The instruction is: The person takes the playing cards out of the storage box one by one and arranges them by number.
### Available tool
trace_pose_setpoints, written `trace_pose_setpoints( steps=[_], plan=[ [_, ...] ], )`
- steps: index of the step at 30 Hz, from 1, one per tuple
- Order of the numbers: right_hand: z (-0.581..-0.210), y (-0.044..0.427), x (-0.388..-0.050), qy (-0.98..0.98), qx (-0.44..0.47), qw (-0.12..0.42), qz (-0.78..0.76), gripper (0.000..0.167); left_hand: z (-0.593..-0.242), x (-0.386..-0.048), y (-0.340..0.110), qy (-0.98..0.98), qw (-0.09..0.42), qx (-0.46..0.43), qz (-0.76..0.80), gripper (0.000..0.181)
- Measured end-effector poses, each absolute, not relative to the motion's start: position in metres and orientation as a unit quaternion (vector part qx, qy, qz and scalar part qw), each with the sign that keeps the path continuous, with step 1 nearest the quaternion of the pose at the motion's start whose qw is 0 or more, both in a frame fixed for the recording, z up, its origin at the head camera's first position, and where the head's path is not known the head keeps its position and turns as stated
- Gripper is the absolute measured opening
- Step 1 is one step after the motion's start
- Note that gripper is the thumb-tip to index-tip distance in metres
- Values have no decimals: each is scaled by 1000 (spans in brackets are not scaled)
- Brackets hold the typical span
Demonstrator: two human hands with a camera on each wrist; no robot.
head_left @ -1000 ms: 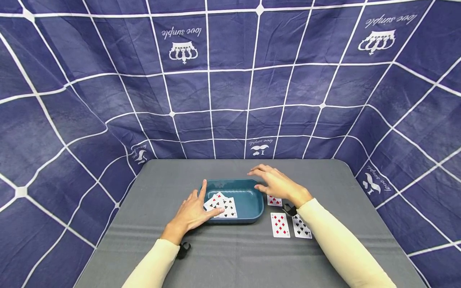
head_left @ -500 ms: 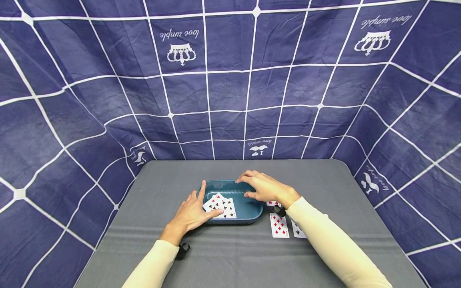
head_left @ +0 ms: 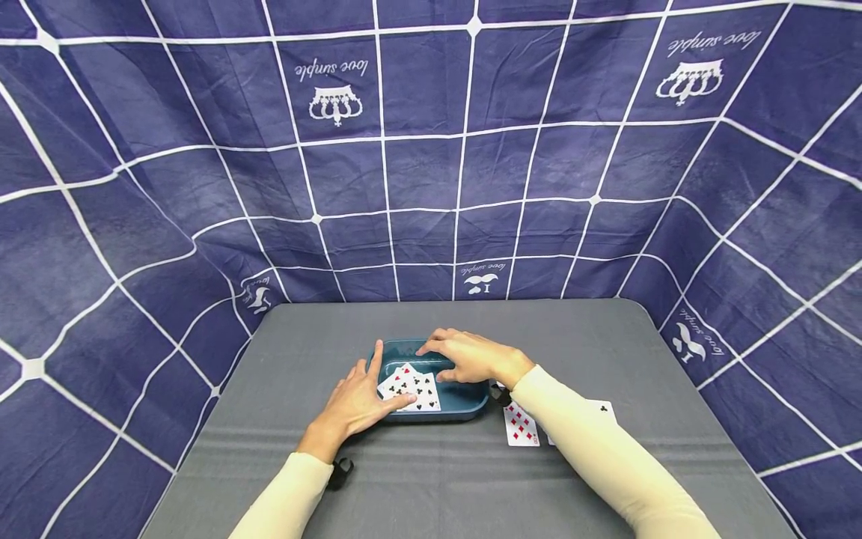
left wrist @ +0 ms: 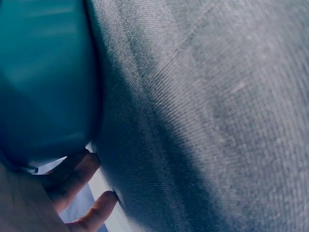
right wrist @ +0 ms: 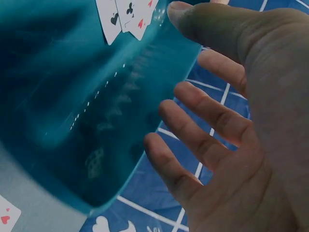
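Observation:
My left hand (head_left: 357, 404) spreads round the left end of a teal tray (head_left: 465, 415), thumb across the near rim and index finger straight along the left side. In the left wrist view, its other fingers (left wrist: 94, 208) lie outside by the tray's corner. Several overlapping playing cards (head_left: 420, 391), with black and red pips, lie face up in the tray's left part. Over the tray's far right part is my right hand (head_left: 471, 356), holding nothing. Its fingers (right wrist: 186, 137) are relaxed and apart in the right wrist view, thumb near the cards.
Right of the tray, a diamond card (head_left: 521, 427) lies face up on the grey table (head_left: 431, 486). A club card (head_left: 601, 409) shows partly past the right sleeve (head_left: 592, 442). A heart card (right wrist: 7, 215) shows at the right wrist view's edge. Patterned blue curtains (head_left: 417, 172) surround the table.
My right hand has moved left over the tray, toward the cards in it, and its sleeve now covers more of the cards at the right. The left hand stays at the tray.

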State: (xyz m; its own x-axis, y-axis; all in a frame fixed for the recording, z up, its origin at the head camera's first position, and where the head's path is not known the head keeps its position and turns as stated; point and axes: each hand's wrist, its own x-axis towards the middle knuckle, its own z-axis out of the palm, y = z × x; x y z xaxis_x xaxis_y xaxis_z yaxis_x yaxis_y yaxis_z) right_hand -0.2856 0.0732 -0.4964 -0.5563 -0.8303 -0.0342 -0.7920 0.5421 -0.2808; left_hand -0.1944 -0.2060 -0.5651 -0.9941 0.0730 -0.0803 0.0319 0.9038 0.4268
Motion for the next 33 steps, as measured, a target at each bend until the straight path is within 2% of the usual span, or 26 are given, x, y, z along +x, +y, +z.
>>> trace_pose_setpoints(
  steps=[19, 33],
  plan=[
    [-513, 27, -289, 855, -488, 142, -105, 74, -567, -194, -208, 975, 47, 27, 215, 143],
    [-520, 7, -287, 856, -487, 159, -70, 72, -566, -194, -209, 974, 48, 25, 221, 141]
  ],
)
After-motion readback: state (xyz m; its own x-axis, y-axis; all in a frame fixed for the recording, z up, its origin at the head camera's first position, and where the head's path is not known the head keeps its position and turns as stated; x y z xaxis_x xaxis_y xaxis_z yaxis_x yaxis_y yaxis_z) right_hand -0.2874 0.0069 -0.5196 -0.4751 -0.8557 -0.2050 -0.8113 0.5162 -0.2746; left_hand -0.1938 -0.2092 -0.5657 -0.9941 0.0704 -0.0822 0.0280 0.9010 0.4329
